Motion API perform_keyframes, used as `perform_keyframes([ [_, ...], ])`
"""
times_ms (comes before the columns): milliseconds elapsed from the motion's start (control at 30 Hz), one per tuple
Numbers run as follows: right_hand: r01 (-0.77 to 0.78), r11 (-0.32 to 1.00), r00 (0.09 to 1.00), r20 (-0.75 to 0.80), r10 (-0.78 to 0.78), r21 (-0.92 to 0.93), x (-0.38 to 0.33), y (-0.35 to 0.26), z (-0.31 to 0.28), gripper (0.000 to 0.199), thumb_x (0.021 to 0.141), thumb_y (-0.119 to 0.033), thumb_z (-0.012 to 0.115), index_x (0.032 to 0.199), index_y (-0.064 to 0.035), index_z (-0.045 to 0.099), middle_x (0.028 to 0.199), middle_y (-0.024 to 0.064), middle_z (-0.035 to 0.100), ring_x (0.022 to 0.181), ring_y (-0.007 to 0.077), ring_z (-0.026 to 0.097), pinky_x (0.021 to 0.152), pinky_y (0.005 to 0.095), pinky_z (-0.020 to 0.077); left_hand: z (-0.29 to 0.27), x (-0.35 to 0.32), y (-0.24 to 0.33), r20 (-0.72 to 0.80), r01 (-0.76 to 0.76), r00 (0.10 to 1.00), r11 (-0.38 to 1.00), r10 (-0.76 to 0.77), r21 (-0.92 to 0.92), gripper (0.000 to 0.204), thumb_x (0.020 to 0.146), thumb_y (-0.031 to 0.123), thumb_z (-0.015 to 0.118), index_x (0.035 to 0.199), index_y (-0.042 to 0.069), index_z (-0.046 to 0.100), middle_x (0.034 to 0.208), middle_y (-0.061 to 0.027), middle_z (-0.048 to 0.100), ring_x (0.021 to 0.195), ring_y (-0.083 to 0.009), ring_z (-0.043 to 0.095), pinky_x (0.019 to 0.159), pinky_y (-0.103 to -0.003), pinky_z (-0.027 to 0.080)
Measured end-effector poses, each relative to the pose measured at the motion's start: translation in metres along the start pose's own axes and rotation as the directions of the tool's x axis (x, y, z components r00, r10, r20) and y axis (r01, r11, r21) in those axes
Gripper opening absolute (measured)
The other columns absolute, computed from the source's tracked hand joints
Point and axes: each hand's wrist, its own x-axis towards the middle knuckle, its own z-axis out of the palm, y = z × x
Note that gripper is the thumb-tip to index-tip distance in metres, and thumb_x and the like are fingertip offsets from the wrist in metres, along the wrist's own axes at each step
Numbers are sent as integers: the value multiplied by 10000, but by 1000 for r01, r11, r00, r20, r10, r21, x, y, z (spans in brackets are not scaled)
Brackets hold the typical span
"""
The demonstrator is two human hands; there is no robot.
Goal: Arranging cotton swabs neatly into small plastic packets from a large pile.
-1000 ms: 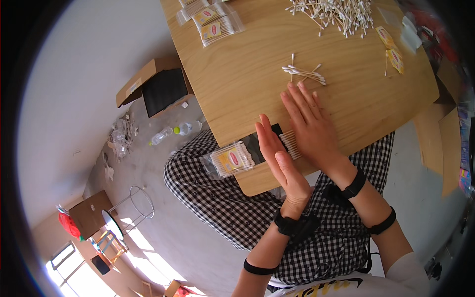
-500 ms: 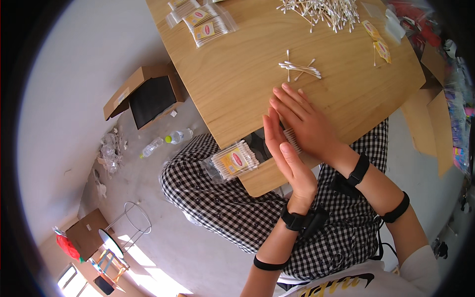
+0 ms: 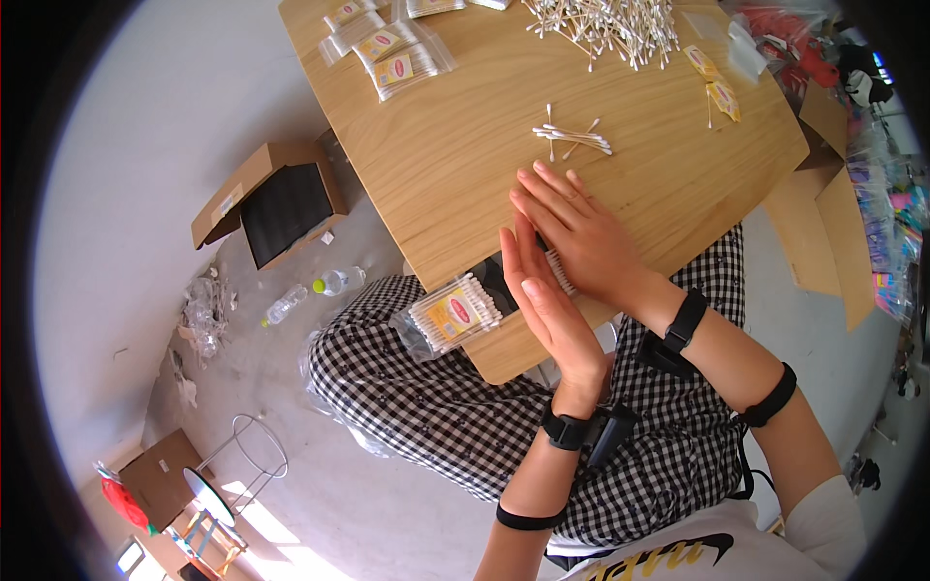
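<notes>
My left hand [image 3: 552, 315] and my right hand [image 3: 591, 247] face each other over the table's near edge, fingers stretched out. Between the palms they hold a bundle of cotton swabs [image 3: 558, 273]; white tips show in the gap, the rest is hidden. Beside my left hand lies a clear bag of cotton swabs [image 3: 455, 312] with a yellow label card. A dark object [image 3: 496, 276], partly covered, sits between that bag and my left hand. Beyond my fingertips, several loose cotton swabs [image 3: 573, 138] lie crossed on the wooden table [image 3: 436, 174].
A large heap of cotton swabs [image 3: 615, 29] is at the table's far side. Filled bags [image 3: 397, 68] lie far left, yellow label cards [image 3: 712, 82] far right. Open cardboard boxes [image 3: 281, 203] and plastic bottles [image 3: 337, 281] are on the floor.
The whole view has shifted slightly, so the table and its contents appear a little to the left. My hands keep nearly the same pose around the cotton swabs.
</notes>
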Motion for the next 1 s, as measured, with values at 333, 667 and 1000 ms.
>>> perform_keyframes([
  [333,3,999,1000,15,-3,-38,0,0,3,499,883,-142,515,1358,-11,437,1483,132,354,1418,268,250,1154,424,239,-3,-4,4,40,-191,981,974,188,121,694,1005,504,291,1483,17,168,1530,-212,206,1433,-300,183,1170,-425,137],
  [667,-15,1000,1000,6,15,-8,2,1,8,515,870,-100,510,1367,0,417,1480,137,354,1420,280,242,1160,438,220,-15,-2,5,-19,-150,988,983,153,103,607,1026,431,289,1462,11,232,1501,-211,271,1412,-290,243,1156,-430,206],
  [1000,-18,1000,1000,2,18,14,24,-28,18,548,856,-50,465,1387,40,362,1464,175,362,1413,293,254,1159,429,230,-91,57,85,59,-120,970,252,237,960,320,978,212,486,1155,-49,546,1143,-208,580,1091,-328,540,913,-404,427],
])
